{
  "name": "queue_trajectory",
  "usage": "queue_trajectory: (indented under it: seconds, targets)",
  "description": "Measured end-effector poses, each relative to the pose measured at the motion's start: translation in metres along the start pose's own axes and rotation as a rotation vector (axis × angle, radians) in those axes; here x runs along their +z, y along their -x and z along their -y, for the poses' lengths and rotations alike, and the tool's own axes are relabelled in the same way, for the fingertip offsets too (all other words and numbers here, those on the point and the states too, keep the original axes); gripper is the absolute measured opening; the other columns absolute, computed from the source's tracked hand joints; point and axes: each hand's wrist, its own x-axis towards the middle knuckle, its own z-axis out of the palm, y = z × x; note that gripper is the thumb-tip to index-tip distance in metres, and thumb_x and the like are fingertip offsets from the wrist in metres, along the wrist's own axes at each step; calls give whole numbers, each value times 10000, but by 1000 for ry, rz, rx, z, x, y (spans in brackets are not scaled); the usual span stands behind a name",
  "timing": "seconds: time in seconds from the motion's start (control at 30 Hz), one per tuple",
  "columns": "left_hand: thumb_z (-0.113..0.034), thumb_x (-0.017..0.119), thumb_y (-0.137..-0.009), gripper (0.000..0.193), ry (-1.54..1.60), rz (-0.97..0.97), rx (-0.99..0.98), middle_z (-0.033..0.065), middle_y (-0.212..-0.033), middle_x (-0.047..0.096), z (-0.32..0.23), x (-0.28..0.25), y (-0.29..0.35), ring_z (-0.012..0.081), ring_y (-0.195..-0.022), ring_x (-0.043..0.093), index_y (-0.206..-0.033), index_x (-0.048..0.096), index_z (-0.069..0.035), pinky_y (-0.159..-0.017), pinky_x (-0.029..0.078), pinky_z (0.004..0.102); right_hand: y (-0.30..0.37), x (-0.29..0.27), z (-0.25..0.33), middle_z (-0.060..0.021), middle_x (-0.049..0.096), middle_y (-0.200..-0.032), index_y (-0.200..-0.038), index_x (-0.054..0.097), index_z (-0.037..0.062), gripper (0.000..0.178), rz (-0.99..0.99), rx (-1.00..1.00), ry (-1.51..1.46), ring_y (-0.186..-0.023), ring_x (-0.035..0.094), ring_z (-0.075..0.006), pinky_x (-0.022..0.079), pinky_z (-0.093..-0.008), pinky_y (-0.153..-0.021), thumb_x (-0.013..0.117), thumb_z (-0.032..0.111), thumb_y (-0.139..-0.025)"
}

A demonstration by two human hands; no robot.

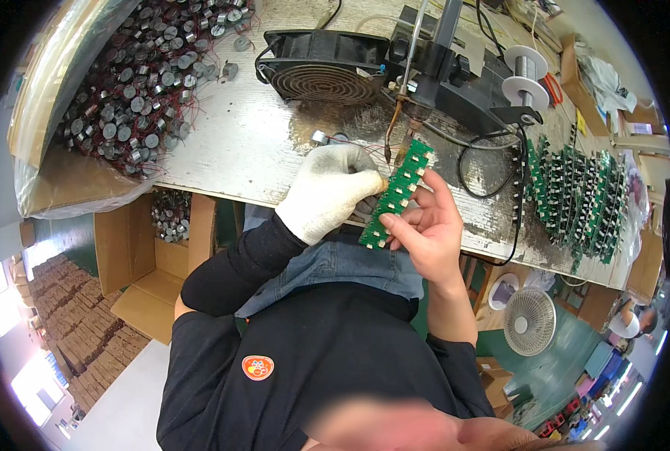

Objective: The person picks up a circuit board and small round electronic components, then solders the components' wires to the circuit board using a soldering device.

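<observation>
The long green circuit-board strip (399, 194) in front of me lies with its long axis slanting across my view, the far end pointing up and to my right toward the thin copper-coloured soldering tip (388, 148), the near end pointing down and left toward my lap; its face with the small cream-white connectors is turned up to me. I hold one such strip, over the near edge of the whitish, scuffed worktop (233, 139). More green strips with black-and-white parts (579, 199) stand bunched on the right, overlapping too closely to count. Two small silver round motors (320, 137) show just beyond my glove, and a heap of grey-silver motors with dark red wires (136, 98), past counting, fills the left. I see one square black fan with a ringed guard (323, 79) and one white spool of silvery wire (525, 77). My bare right hand (431, 231) is the firm grip, nearly closed on the strip, thumb on its face and fingers behind. My left hand in a white knit glove (336, 184) is curled, its fingertips at the strip's left edge; whether that grip pinches anything, I cannot tell.
</observation>
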Motion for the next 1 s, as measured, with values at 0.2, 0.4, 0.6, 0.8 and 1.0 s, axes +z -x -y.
queue_trajectory:
  seconds: [0.2, 0.4, 0.6, 0.8, 1.0]
  targets:
    - [-128, 618, -806, 154, -57, -3, 16, 62, -739, 623, -1, -1, 0, 108, -647, 598, -826, 610, 24, -590, 485, 248, -1, 1, 2, -165, 597, -1062, -1380, 293, -2, 702, -2, 5, 1, -646, 626, -117, 477, -199, -473, 642, -116, -782]
    - [-137, 619, -809, 156, -77, -15, 66, 59, -734, 624, 4, -1, -2, 105, -640, 598, -819, 613, 19, -583, 484, 248, -1, 1, 3, -160, 599, -1041, -1376, 297, -5, 695, -10, 9, -9, -635, 625, -120, 474, -200, -466, 641, -114, -782]
    - [-147, 625, -830, 144, -11, -3, -9, 41, -740, 614, 4, -2, 2, 98, -646, 586, -806, 599, -8, -579, 470, 239, 0, 3, -2, -129, 600, -989, -1365, 310, 0, 675, -11, 44, 12, -641, 625, -118, 469, -200, -470, 653, -86, -790]
    - [-130, 699, -789, 227, -381, -74, 311, 48, -835, 614, 12, -14, 6, 111, -734, 570, -950, 617, 7, -663, 482, 254, -1, 0, 0, -137, 600, -986, -1377, 287, 1, 703, -81, 31, -23, -650, 622, -128, 480, -209, -466, 652, -98, -784]
    - [-94, 700, -777, 283, -680, -635, 609, 96, -880, 632, 2, -86, -1, 138, -725, 599, -1011, 609, 37, -659, 501, 257, -9, -4, -5, -142, 585, -984, -1378, 283, -20, 690, -128, -16, -40, -610, 599, -117, 491, -215, -449, 630, -112, -789]
